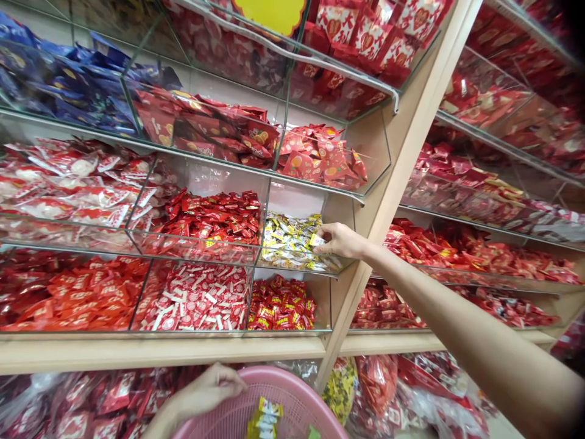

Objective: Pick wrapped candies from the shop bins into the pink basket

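Note:
My right hand (337, 239) reaches into a glass-fronted compartment of yellow-and-white wrapped candies (286, 231). Its thumb and fingers pinch one wrapped candy (316, 240) just above the pile. Lower down, my left hand (214, 385) is curled at the left rim of a pink plastic basket (292, 379) and grips it; the undersides of the fingers are hidden. A few yellow-and-white candies (265, 417) lie inside the basket, with a bit of something green (314, 431) at the bottom edge of the view.
Red wrapped candies (214, 216) fill the compartment to the left, and red-and-yellow ones (283, 302) the one below. Glass dividers and a wooden upright (388, 207) stand close to my right arm. Bagged sweets (375, 384) lie under the shelf, behind the basket.

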Motion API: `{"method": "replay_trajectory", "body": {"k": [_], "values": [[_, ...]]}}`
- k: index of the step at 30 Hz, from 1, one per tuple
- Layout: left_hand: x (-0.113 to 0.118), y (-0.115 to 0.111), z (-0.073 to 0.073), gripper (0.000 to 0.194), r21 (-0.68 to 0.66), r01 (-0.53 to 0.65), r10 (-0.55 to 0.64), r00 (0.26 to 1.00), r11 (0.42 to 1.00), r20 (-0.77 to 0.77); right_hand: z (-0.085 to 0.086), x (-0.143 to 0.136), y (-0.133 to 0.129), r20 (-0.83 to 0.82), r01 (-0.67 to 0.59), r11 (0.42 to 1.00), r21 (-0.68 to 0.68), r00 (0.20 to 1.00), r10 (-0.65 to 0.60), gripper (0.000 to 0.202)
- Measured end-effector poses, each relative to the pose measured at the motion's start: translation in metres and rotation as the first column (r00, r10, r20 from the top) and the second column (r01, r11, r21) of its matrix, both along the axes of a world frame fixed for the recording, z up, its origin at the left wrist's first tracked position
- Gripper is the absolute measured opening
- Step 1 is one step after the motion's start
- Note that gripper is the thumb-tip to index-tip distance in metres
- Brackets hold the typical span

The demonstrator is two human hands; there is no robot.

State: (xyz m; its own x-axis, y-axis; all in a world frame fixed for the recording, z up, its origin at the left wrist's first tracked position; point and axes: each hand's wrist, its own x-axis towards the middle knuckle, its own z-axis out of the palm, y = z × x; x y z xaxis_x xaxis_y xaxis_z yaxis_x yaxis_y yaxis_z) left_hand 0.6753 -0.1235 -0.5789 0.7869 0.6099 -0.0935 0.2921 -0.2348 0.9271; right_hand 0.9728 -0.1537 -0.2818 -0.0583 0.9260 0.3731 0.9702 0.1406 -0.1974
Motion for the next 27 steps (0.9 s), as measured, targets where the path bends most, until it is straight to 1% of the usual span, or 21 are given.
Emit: {"method": "replay_trajectory", "body": {"k": [2, 4, 8, 11, 13, 17, 22, 25, 27], "values": [[0.0, -0.001, 0.002, 0.041, -0.003, 0.001, -0.001, 1.0, 1.0, 0.0, 0.0, 0.0, 0.001, -0.076, -0.095, 0.993, -0.075, 0.993, 0.089, 0.022], [0.001, -0.002, 0.005, 0.042, -0.009, 0.008, -0.008, 1.0, 1.0, -0.002, 0.0, -0.002, 0.005, -0.126, -0.125, 0.98, -0.156, 0.986, 0.106, 0.022], [0.001, -0.003, 0.006, 0.045, -0.009, 0.023, -0.023, 1.0, 1.0, 0.0, 0.002, -0.005, 0.013, -0.105, -0.068, 0.948, -0.311, 0.994, 0.037, 0.022], [0.001, -0.002, 0.006, 0.045, -0.015, 0.015, -0.015, 1.0, 1.0, 0.007, 0.004, -0.008, 0.017, -0.06, -0.022, 0.935, -0.355, 0.998, 0.0, 0.022], [0.001, -0.002, 0.006, 0.044, -0.025, 0.02, -0.02, 1.0, 0.999, 0.009, 0.005, -0.008, 0.016, -0.055, -0.024, 0.935, -0.353, 0.998, 0.005, 0.021], [0.0, -0.002, 0.009, 0.044, -0.033, 0.032, -0.032, 0.999, 0.999, 0.005, 0.005, -0.005, 0.011, -0.097, -0.039, 0.947, -0.319, 0.995, 0.008, 0.016], [-0.001, -0.003, 0.011, 0.045, -0.035, 0.036, -0.036, 0.999, 0.999, -0.018, 0.005, -0.004, 0.007, -0.059, 0.023, 0.953, -0.302, 0.997, -0.043, 0.015], [-0.001, -0.003, 0.011, 0.045, -0.038, 0.043, -0.044, 0.999, 0.998, -0.016, 0.01, -0.005, 0.003, -0.025, 0.059, 0.973, -0.223, 0.997, -0.066, 0.015], [-0.001, -0.003, 0.011, 0.046, -0.034, 0.047, -0.048, 0.999, 0.998, -0.015, 0.017, -0.005, -0.007, -0.038, 0.062, 0.989, -0.131, 0.997, -0.067, 0.018]]}}
